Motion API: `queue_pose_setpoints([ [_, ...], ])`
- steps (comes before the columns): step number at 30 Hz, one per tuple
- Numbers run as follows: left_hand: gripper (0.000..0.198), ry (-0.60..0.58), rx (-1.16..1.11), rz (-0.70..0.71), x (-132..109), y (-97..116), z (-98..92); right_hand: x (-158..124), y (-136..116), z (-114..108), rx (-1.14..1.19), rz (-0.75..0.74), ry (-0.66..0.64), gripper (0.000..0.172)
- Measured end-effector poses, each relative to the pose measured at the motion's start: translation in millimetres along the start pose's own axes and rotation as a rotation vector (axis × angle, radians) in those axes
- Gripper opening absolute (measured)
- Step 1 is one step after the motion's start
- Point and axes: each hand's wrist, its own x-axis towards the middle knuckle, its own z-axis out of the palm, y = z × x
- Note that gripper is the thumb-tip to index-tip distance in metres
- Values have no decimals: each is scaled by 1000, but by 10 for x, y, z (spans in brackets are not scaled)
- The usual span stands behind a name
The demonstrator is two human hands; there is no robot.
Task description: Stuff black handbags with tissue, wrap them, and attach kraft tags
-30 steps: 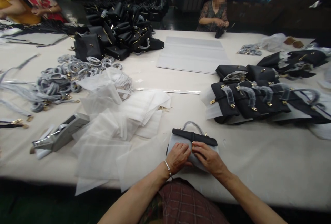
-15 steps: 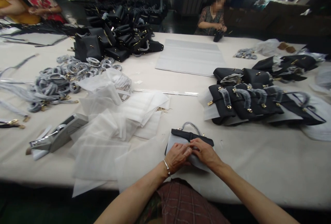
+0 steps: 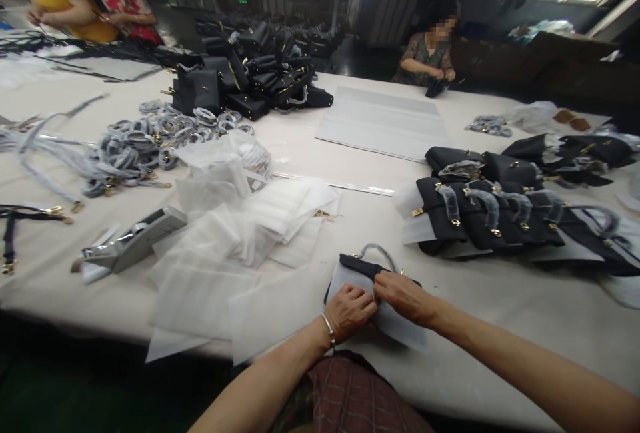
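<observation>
Black handbag (image 3: 356,266) lies near your edge of the table, just right of centre, its lower body on a white foam sheet (image 3: 400,326) and its wrapped top handle (image 3: 379,253) arching up behind the flap.

Far left: loose black straps with gold clips (image 3: 30,215) on the white-covered table (image 3: 505,353). Further in, a heap of coiled straps in clear wrap (image 3: 135,146). Nearer you, a grey tape dispenser (image 3: 134,240) lies on its side. Loose foam sheets (image 3: 200,293) overlap between it and your hands.

Your left hand (image 3: 349,313) lies palm down on the foam sheet, fingers curled; you can't tell from here whether it grips or only presses. Your right hand (image 3: 403,298) comes in from the other side, narrowly pinching the sheet against the bag's front, almost touching your left.

Right: more black handbags (image 3: 480,213) lie overlapped in a row, handles wrapped. Far side: a co-worker's hands (image 3: 436,74) are on a dark bag (image 3: 435,89).

Risks: the sheet looks held only at your hands, so a loosened pinch could let it slide off the smooth leather. Gold hardware could catch and tear the foam if pulled tight. Loose sheets could drag under your left forearm and shift the bag.
</observation>
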Motion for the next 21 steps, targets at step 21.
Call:
queue_pose_setpoints([
  [21,68,99,-545,-967,-158,-536,188,-757,276,896,625,1068,657,53],
])
